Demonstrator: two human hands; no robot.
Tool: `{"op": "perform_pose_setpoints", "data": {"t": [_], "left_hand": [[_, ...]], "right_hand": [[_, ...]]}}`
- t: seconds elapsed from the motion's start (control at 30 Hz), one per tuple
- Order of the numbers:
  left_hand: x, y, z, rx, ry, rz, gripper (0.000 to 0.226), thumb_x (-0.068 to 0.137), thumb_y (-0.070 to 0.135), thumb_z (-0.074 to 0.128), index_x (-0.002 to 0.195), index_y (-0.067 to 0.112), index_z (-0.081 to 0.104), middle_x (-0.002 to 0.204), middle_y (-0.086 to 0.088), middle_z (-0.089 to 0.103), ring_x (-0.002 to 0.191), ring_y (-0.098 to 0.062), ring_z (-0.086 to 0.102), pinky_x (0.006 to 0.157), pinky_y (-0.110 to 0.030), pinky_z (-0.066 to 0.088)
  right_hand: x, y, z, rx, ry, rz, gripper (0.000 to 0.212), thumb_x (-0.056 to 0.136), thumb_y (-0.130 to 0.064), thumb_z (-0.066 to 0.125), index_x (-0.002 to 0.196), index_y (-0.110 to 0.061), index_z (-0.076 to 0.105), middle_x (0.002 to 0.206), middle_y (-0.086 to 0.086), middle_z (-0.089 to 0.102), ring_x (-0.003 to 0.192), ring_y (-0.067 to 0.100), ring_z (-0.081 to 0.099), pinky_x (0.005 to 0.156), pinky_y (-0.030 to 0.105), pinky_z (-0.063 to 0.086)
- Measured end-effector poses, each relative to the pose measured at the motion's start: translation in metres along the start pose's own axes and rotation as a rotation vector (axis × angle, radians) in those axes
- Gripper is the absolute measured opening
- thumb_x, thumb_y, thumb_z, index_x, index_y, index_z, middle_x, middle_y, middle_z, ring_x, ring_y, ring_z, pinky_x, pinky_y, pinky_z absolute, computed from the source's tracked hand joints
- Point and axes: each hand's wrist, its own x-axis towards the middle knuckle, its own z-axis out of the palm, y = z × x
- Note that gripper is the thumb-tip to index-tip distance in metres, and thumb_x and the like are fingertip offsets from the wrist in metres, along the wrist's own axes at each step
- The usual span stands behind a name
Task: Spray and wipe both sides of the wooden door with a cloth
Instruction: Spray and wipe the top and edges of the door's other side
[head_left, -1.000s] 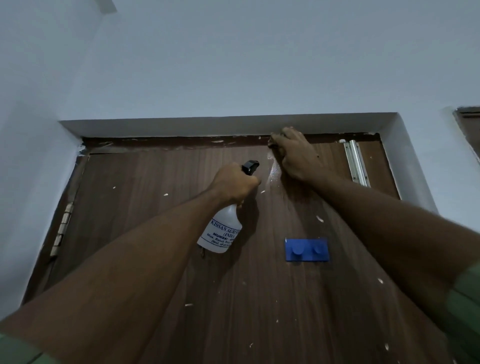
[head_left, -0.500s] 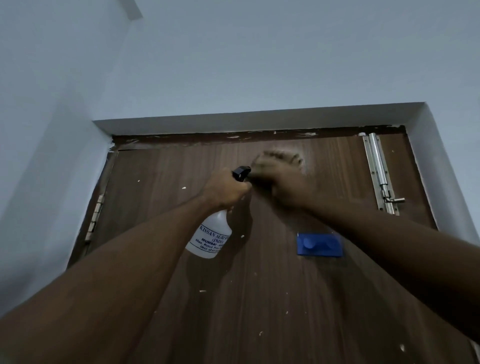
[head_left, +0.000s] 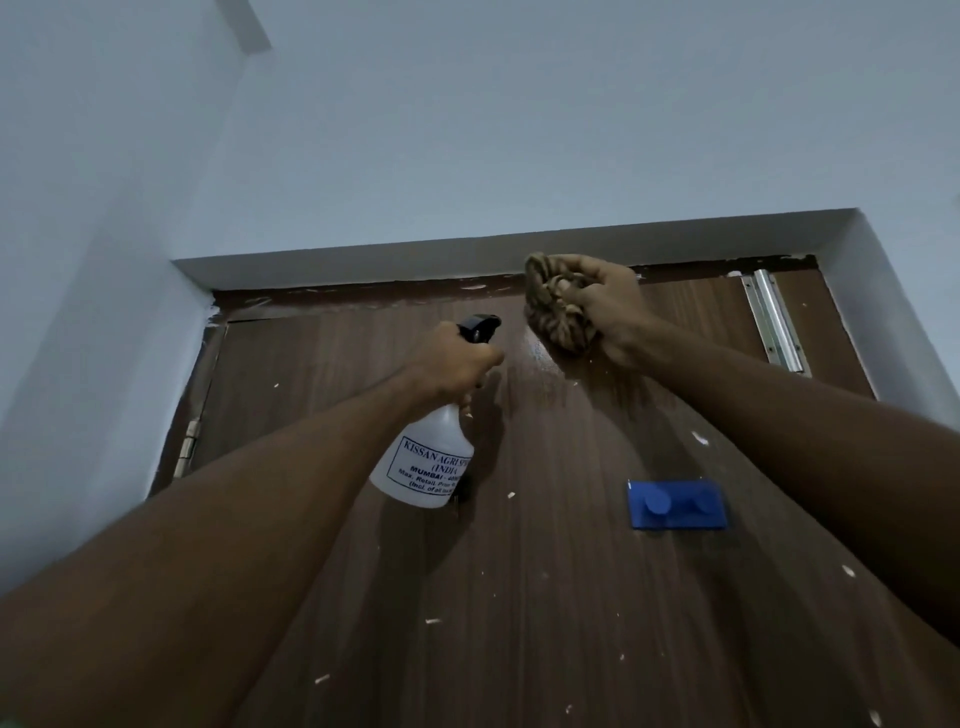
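You're looking up at the pale wall that fills the whole upper half, from nine o'clock round to three. Below it the wooden door takes the lower centre, brown, grain running vertical, flecked all over with white paint specks, with a wet sheen near its top between your two hands. The dark door frame runs across the top edge at twelve o'clock.

Your right hand is up at about one o'clock, fingers curled tight round the cloth, a bunched brown striped wad at the top of the door, just under the frame; whether it touches the wood you can't tell from here.

Your left hand sits dead centre, wrapped round the neck of the spray bottle, the white body hanging down toward seven o'clock, blue print on its label, black nozzle poking out above your knuckles and aimed toward the cloth.

At four o'clock, a blue hook plate is stuck flat on the door. Up at two o'clock, a metal tower bolt runs down the door's edge. Over at nine o'clock, a small hinge.
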Motion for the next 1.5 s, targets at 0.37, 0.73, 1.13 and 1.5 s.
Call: {"op": "perform_pose_setpoints", "data": {"t": [0.37,0.73,1.13,1.5], "left_hand": [[0.009,-0.013,0.005,0.024,-0.053,0.024,0.016,0.099,0.016,0.062,0.097,0.001,0.065,0.072,-0.01,0.061,0.042,-0.011,0.05,0.04,-0.022,0.043],[0.006,-0.023,-0.003,0.001,-0.017,0.048,0.015,0.099,0.016,0.063,0.094,0.001,0.065,0.073,-0.012,0.062,0.043,-0.013,0.052,0.043,-0.026,0.046],[-0.01,-0.034,-0.028,0.18,-0.046,0.095,0.019,0.1,0.018,0.066,0.085,0.008,0.062,0.065,-0.008,0.061,0.036,-0.006,0.051,0.039,-0.019,0.042],[-0.017,-0.057,-0.053,0.201,-0.028,0.036,0.019,0.102,0.02,0.064,0.088,0.008,0.064,0.067,-0.006,0.062,0.038,-0.004,0.053,0.042,-0.018,0.044]], "right_hand": [[-0.004,0.026,0.0,-1.092,-0.214,-0.769,0.045,0.093,0.0,0.058,0.132,-0.018,0.069,0.137,0.008,0.062,0.135,0.028,0.049,0.116,0.054,0.037],[-0.017,0.041,0.032,-1.096,-0.01,-0.584,0.04,0.099,-0.012,0.052,0.137,-0.018,0.064,0.153,0.011,0.047,0.137,0.034,0.037,0.107,0.059,0.04],[0.004,0.019,0.037,-1.118,-0.055,-0.591,0.04,0.095,-0.009,0.067,0.131,-0.025,0.07,0.15,0.006,0.056,0.135,0.031,0.051,0.107,0.054,0.047],[0.01,0.01,0.066,-1.087,-0.162,-0.516,0.051,0.097,-0.007,0.059,0.14,-0.034,0.063,0.158,-0.001,0.047,0.141,0.025,0.047,0.113,0.044,0.042]]}}
